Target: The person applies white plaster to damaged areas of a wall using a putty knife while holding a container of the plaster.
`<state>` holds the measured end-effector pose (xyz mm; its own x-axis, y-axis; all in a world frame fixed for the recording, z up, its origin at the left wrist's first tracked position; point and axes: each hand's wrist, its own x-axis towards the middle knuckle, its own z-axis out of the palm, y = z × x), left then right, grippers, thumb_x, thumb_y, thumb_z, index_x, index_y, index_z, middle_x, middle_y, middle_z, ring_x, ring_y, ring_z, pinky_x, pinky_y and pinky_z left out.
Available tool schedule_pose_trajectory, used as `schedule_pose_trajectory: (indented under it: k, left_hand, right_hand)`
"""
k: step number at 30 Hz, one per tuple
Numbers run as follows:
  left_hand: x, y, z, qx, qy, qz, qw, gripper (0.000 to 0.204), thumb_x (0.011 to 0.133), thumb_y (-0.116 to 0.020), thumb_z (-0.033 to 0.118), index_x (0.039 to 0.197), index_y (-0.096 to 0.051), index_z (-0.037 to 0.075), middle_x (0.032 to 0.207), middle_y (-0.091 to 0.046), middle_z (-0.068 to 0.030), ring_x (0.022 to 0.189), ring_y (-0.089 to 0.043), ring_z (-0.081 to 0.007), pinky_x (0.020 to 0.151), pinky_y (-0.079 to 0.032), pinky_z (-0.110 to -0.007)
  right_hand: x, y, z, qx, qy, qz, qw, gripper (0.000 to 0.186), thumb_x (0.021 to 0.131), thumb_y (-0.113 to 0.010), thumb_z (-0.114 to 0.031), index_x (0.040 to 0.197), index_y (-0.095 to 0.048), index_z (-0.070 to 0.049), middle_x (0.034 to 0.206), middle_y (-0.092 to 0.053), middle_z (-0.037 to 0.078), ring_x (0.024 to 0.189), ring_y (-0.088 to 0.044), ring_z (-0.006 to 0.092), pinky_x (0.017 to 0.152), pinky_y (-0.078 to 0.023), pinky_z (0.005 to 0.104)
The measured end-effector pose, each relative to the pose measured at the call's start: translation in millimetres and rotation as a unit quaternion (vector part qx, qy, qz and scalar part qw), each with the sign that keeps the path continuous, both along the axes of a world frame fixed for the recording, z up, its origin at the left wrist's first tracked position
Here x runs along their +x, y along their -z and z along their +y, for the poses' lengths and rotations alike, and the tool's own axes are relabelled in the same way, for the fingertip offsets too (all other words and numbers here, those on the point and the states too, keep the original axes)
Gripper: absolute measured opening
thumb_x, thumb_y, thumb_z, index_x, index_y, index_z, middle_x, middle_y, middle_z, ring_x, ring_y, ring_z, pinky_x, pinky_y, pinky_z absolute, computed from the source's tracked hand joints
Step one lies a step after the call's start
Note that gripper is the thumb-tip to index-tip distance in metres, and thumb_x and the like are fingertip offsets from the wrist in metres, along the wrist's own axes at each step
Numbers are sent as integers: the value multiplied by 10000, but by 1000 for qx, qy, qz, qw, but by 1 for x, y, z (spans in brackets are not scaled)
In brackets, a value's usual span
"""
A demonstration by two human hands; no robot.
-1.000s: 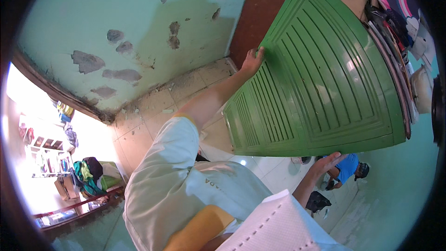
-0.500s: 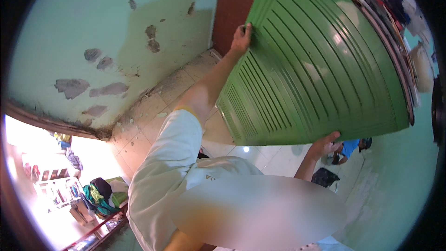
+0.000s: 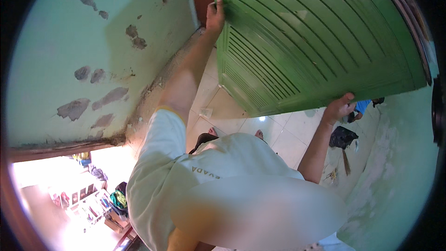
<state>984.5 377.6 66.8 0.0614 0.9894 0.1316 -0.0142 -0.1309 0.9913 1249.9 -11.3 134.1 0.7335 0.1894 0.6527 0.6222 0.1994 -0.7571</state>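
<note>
A large, glossy green panel (image 3: 288, 42) with rows of grooves stands tilted in front of me and fills the upper right. My left hand (image 3: 214, 17) is closed on its left edge, thumb up, with the arm stretched out. On the lower edge, nearer me, my right hand (image 3: 339, 108) grips with the thumb lying on the grooved face. The fingers behind the panel are mostly hidden. Along its far right edge run darker layered edges (image 3: 409, 9); what they belong to I cannot tell.
A pale green wall (image 3: 51, 65) with peeled grey patches rises at left, above a doorway (image 3: 28, 172) with bright light and shelves beyond. Over the tiled floor (image 3: 288, 146), a black bag (image 3: 343, 137) and a broom (image 3: 346, 162) lie at right. Beyond is a person in blue (image 3: 362, 107).
The panel has shifted left and away from me, both hands moving with it. My right arm reaches farther forward. My feet and more floor now show, and the view has turned.
</note>
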Motion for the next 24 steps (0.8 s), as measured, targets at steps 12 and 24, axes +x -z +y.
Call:
schedule_pose_trajectory:
  k: [12, 24]
  left_hand:
    - [3, -15, -86, 23, -43, 80, 996, 775, 936, -406, 654, 1286, -409, -37, 1274, -449, -255, 1238, -409, -377, 1064, -334, -432]
    - [1, -31, -167, 42, -56, 108, 992, 826, 897, -473, 653, 1232, -405, -99, 1176, -452, -252, 1167, -426, -409, 1045, -330, -475]
  right_hand:
    - [90, 10, -41, -147, 123, 12, 981, 846, 950, -380, -659, 1296, -464, 109, 1280, -524, 257, 1088, -547, 346, 914, -461, 436]
    - [99, -32, -39, 1, -83, 95, 992, 892, 919, -342, -711, 1496, -253, -36, 1520, -300, 171, 1362, -342, 347, 1095, -338, 501]
